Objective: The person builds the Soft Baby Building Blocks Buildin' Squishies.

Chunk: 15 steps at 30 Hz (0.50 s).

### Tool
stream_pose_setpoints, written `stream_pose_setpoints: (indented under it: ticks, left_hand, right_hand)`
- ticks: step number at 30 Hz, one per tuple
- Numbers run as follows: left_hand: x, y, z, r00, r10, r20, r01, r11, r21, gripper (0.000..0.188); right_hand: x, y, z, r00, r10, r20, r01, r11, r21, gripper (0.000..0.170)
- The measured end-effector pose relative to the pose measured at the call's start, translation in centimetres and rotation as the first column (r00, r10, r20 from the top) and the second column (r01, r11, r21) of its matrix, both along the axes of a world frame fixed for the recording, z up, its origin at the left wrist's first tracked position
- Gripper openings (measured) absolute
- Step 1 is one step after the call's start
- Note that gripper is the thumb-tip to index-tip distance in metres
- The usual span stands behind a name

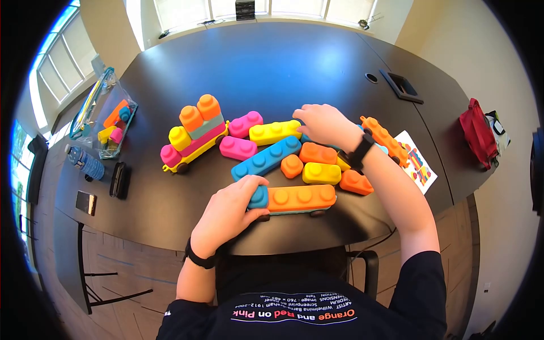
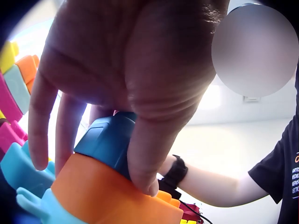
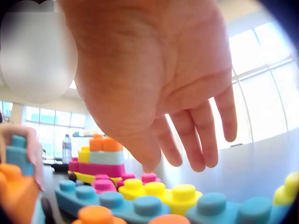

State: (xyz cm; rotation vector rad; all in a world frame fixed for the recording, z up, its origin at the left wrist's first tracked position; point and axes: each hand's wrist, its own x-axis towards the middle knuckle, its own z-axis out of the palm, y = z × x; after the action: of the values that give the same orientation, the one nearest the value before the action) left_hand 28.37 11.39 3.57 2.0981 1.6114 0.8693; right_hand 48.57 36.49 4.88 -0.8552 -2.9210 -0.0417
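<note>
Near the table's front edge, my left hand [image 1: 226,212] holds a small blue block [image 1: 259,196], thumb on one side and fingers on the other. That block sits on the left end of a long orange block [image 1: 303,196], which rests on a light-blue wheeled base [image 2: 51,210]. My right hand [image 1: 331,126] hovers palm down over the loose blocks, fingers loosely spread and holding nothing. Its fingertips are close to the right end of a long yellow block [image 1: 272,133]. A long blue block [image 1: 266,158] lies in front of the yellow one.
A built wagon of pink, yellow, grey and orange blocks [image 1: 198,136] stands left. Pink blocks [image 1: 238,147] and orange blocks [image 1: 318,153] lie mid-table. Right are an orange wheeled base [image 1: 385,139] and a picture sheet [image 1: 418,170]; left, a clear bag [image 1: 93,124] and a water bottle [image 1: 85,162].
</note>
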Motion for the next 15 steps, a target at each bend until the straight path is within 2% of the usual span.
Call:
stream_pose_setpoints:
  ticks: [3,5,9,12,13,15]
  left_hand:
    - [-0.1,-0.1,-0.1,1.000,0.004,-0.001,-0.004,1.000,-0.007,0.054]
    - [-0.2,-0.1,-0.1,1.000,0.006,-0.003,-0.006,1.000,-0.001,0.053]
    - [-0.4,-0.1,-0.3,1.000,-0.001,-0.008,0.001,1.000,0.023,0.053]
    - [-0.5,-0.2,-0.2,1.000,-0.018,-0.024,0.019,1.000,0.012,0.049]
    - [-0.6,-0.2,-0.2,1.000,-0.018,-0.023,0.018,1.000,0.010,0.049]
    - [-0.6,-0.2,-0.3,1.000,-0.019,-0.021,0.019,1.000,0.017,0.050]
  right_hand:
    - [-1.6,1.9,-1.4,0.999,0.000,0.041,-0.001,1.000,0.018,0.028]
    - [-2.3,2.5,-1.5,0.991,0.001,0.133,0.008,0.998,-0.068,0.028]
    - [-2.1,2.2,-1.0,0.990,-0.022,0.139,0.034,0.996,-0.081,0.024]
    - [-0.3,1.3,0.4,0.976,0.051,-0.212,-0.050,0.999,0.008,0.022]
    - [0.6,0.7,1.2,0.957,0.059,-0.285,-0.063,0.998,-0.004,0.022]
    - [2.6,-1.6,2.9,0.932,-0.034,-0.362,-0.023,0.988,-0.154,0.021]
